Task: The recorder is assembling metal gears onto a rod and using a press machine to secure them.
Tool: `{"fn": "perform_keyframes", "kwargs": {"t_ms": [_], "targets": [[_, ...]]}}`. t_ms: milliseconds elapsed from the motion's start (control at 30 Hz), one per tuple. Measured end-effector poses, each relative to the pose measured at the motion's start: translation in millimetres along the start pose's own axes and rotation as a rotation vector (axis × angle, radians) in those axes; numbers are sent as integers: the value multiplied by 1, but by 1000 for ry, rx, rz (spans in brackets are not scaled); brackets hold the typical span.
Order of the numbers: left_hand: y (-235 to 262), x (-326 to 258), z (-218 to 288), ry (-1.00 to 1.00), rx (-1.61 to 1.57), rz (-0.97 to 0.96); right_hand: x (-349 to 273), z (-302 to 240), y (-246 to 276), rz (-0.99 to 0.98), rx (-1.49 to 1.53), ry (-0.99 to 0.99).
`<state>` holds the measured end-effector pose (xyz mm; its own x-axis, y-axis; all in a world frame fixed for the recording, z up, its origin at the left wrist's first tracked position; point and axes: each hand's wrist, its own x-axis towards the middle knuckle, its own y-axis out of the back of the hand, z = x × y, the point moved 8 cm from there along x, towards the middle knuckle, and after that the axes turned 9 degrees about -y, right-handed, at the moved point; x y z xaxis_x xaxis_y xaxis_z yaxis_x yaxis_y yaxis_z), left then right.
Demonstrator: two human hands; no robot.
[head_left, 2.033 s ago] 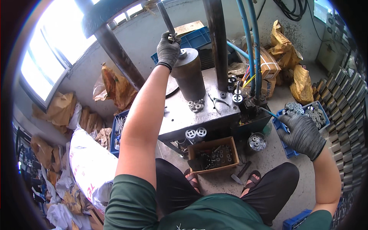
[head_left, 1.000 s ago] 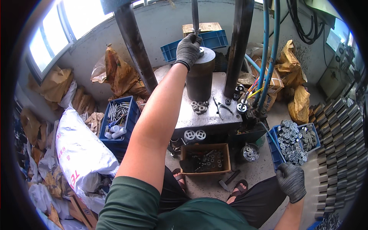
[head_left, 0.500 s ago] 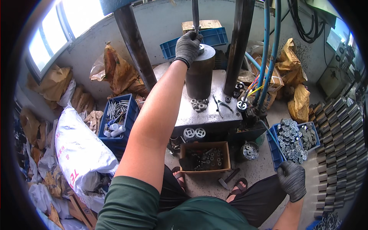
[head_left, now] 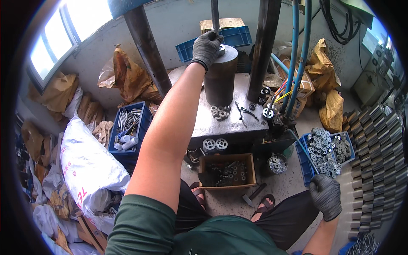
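Two gloved hands are working: the left hand (head_left: 207, 47) is closing its fingers on a small ring atop the dark steel cylinder (head_left: 220, 76) on the desk (head_left: 231, 121), heavy, rigid, best gripped by its rim. The right hand (head_left: 326, 196) is hanging curled, seemingly empty, beside a blue crate (head_left: 304, 161) holding metal rings; a cardboard box (head_left: 227, 171) is holding smaller parts.

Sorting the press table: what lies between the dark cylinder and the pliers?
In the head view, a cluster of small metal rings lies between the dark cylinder and pliers.
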<state>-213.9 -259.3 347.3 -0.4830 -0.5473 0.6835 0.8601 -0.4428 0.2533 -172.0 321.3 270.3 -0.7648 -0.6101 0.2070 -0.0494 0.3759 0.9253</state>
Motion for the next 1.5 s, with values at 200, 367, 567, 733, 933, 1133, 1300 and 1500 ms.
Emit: {"fn": "perform_keyframes", "kwargs": {"t_ms": [200,367,567,733,933,1133,1300,1500], "targets": [[6,-3,6,56,-25,-34,33,-20,27,116,-4,194],[15,-15,32,98,-147,-12,138,-42,91,594,61,361],[2,-15,42,108,-177,-22,198,-14,104,588,60,185],[16,-2,6,69,-143,-18,129,-26,73,242,18,101],[16,8,-12,51,-413,32,7,-9,-4,-122,-18,138],[14,2,2,50,-319,-8,-6,5,-21,-290,-156,48],[8,1,-1,84,-374,-25,19,-1,9,-124,56,25],[3,-6,7,159,-412,-38,16,1,7,-95,29,89]]}}
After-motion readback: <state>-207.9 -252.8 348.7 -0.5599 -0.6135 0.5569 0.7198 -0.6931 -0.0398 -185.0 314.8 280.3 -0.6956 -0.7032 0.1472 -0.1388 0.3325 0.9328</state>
